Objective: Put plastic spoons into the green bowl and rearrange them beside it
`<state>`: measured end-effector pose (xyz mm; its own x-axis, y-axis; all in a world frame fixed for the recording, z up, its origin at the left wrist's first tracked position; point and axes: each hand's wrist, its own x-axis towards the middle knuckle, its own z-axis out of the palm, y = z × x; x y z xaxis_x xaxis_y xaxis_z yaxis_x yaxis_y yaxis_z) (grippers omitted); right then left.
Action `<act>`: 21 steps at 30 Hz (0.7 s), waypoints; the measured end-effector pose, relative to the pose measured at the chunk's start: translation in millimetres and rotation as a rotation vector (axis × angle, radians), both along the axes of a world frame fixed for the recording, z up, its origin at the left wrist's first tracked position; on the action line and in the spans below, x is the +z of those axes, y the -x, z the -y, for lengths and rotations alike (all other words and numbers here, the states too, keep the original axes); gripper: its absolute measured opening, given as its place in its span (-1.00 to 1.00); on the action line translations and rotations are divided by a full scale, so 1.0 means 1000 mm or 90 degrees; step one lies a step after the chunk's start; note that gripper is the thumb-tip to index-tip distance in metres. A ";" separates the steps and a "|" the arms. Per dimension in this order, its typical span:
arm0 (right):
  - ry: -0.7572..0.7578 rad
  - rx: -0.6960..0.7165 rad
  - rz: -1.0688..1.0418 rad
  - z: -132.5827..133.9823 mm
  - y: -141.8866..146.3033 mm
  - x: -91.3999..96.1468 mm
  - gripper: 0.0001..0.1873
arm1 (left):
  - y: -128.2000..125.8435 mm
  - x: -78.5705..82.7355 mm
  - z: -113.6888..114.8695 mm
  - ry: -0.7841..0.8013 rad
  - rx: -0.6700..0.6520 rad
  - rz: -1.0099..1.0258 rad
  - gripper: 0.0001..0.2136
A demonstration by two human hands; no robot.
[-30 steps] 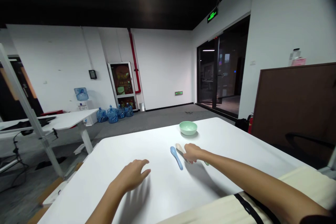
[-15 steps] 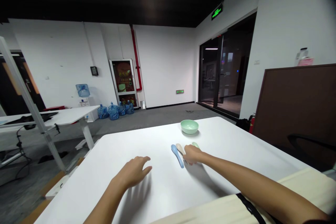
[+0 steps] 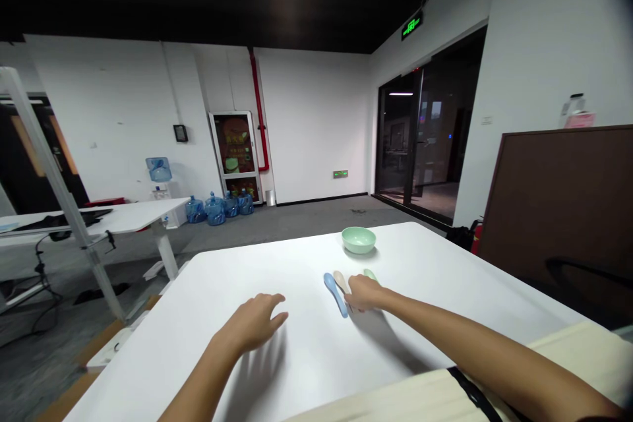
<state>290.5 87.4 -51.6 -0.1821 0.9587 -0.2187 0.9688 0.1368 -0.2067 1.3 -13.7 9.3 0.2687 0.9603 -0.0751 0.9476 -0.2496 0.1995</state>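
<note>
On the white table point(image 3: 297, 356), my right hand point(image 3: 364, 293) is low over a row of spoons, its fingers bent and closed at the handle of a beige spoon point(image 3: 340, 279). Most of that handle is hidden under the hand. Just left of it lies a blue spoon point(image 3: 335, 295), bowl end pointing away from me. Behind the hand, only the bowl end of a light green spoon point(image 3: 370, 274) shows. A mint green bowl point(image 3: 359, 241) stands upright beyond the spoons. My left hand point(image 3: 257, 322) hovers over the table at the left, holding nothing, thumb and fingers apart.
At the right stands a brown partition point(image 3: 558, 211). A second white table point(image 3: 143, 214) with a metal post point(image 3: 54, 165) is off to the left. Several blue water jugs point(image 3: 215, 210) sit on the floor by the far wall.
The view has shifted very slightly. Both hands, the spoons and the bowl keep nearly the same places.
</note>
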 end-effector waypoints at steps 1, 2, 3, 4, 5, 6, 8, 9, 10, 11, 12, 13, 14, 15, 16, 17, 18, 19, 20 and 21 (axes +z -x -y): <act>-0.030 -0.004 0.012 0.001 0.001 0.003 -0.71 | 0.000 0.000 0.000 0.000 -0.002 -0.001 -0.47; -0.059 -0.008 0.024 0.001 0.003 0.006 -0.69 | 0.000 0.000 0.000 0.000 -0.003 -0.001 -0.47; -0.084 -0.008 0.032 0.001 0.005 0.009 -0.68 | 0.001 -0.001 -0.001 0.001 -0.003 0.001 -0.47; -0.100 -0.005 0.037 0.000 0.008 0.012 -0.67 | 0.001 -0.002 -0.001 0.002 -0.001 0.003 -0.47; -0.108 0.001 0.037 -0.001 0.011 0.014 -0.66 | 0.001 -0.002 -0.002 0.003 0.000 0.006 -0.47; -0.110 0.006 0.036 -0.002 0.014 0.015 -0.66 | 0.001 -0.003 -0.002 0.003 0.002 0.009 -0.47; -0.109 0.020 0.032 -0.004 0.021 0.015 -0.65 | 0.001 -0.003 -0.003 0.003 0.005 0.013 -0.47; -0.108 0.028 0.033 -0.005 0.025 0.014 -0.65 | 0.001 -0.003 -0.002 0.004 0.006 0.013 -0.47; -0.106 0.035 0.036 -0.006 0.029 0.011 -0.66 | 0.001 -0.003 -0.002 0.005 0.007 0.012 -0.47; -0.104 0.043 0.041 -0.007 0.032 0.008 -0.66 | 0.001 -0.002 -0.002 0.005 0.008 0.011 -0.47; -0.103 0.048 0.047 -0.008 0.036 0.005 -0.66 | 0.001 -0.002 -0.002 0.006 0.009 0.010 -0.47; -0.103 0.051 0.052 -0.009 0.038 0.001 -0.66 | 0.001 -0.002 -0.001 0.006 0.008 0.009 -0.47; -0.103 0.049 0.055 -0.009 0.041 -0.002 -0.66 | 0.002 -0.002 -0.001 0.006 0.007 0.010 -0.46; -0.101 0.045 0.054 -0.010 0.043 -0.004 -0.66 | 0.002 -0.003 -0.002 0.005 0.005 0.011 -0.46; -0.098 0.041 0.047 -0.010 0.044 -0.006 -0.66 | 0.003 -0.004 -0.002 0.004 0.004 0.011 -0.46; -0.093 0.037 0.035 -0.010 0.045 -0.006 -0.67 | 0.003 -0.005 -0.003 0.003 0.003 0.011 -0.46; -0.085 0.032 0.018 -0.010 0.046 -0.005 -0.70 | 0.003 -0.005 -0.003 0.003 0.002 0.010 -0.46; -0.077 0.028 -0.002 -0.010 0.045 -0.002 -0.74 | 0.003 -0.006 -0.003 0.004 0.002 0.007 -0.46; -0.074 0.026 -0.024 -0.010 0.042 0.001 -0.77 | 0.003 -0.006 -0.003 0.004 0.001 0.004 -0.46; -0.075 0.027 -0.046 -0.011 0.039 0.005 -0.79 | 0.003 -0.005 -0.003 0.005 0.001 0.002 -0.46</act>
<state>251.8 98.6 -46.4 -0.2337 0.9681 -0.0905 0.9448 0.2042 -0.2562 -1.3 -10.7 3.9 0.2673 0.9601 -0.0820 0.9475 -0.2464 0.2037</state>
